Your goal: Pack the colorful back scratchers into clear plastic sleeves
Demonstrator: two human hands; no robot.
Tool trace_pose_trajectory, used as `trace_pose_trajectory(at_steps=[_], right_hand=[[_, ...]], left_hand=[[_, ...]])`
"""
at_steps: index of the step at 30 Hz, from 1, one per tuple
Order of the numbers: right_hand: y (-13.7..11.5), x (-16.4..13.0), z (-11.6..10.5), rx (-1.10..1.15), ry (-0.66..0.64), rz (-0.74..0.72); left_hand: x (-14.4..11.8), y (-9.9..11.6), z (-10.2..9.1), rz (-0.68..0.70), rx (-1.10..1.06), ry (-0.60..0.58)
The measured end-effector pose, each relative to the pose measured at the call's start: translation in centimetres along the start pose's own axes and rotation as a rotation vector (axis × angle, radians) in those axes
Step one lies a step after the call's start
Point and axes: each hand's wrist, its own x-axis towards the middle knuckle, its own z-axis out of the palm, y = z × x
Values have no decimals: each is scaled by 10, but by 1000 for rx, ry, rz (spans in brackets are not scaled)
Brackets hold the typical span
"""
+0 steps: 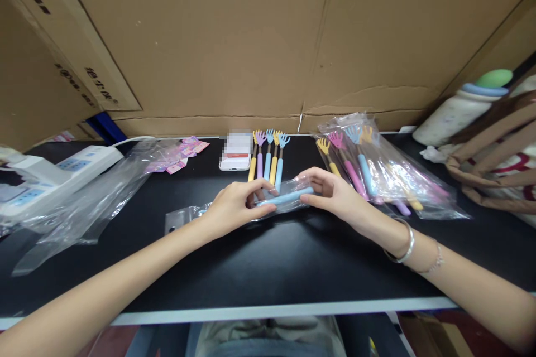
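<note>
Both hands meet at the middle of the black table (pixel 268 268), working a blue scratcher (pixel 288 196) into a clear sleeve (pixel 234 209) that lies flat across the tabletop. The left hand (pixel 234 207) presses down on the sleeve with its fingers closed around the plastic and the scratcher's shaft, thumb on top. The right hand (pixel 335 192) pinches the blue handle end between thumb and fingertips, closed on it, at the sleeve's right-hand mouth. The scratcher lies nearly level, its handle at the right hand and the rest running left under the left fingers, so how far it sits inside the plastic is hard to tell. Just behind the hands a row of four scratchers (pixel 268 156) lies bare, claw ends pointing at the cardboard wall (pixel 234 39). To the right a pile of bagged scratchers (pixel 377 178) rests beside a bottle (pixel 460 106) and a tote (pixel 494 162). To the left lie loose bags (pixel 84 201), a power strip (pixel 54 173), some pink labels (pixel 184 153) and a small white box (pixel 235 159). The step in hand looks like bagging one piece, partway done. The next move likely calls for the left hand to keep the plastic pinned and taut while the right slides the handle straight along, without snagging the claw on the film.
</note>
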Motion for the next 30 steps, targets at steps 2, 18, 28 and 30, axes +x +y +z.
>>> trace_pose_trajectory(at_steps=[2, 18, 28, 30], right_hand=[[-1, 0, 1, -10, -5, -1], [0, -2, 2, -112, -74, -26], [-9, -1, 2, -79, -50, -2], [-8, 0, 1, -81, -55, 5]], left_hand=[[-1, 0, 0, 13, 54, 4], [-3, 5, -1, 49, 78, -48], [-4, 3, -1, 100, 28, 27], [-4, 3, -2, 77, 78, 18]])
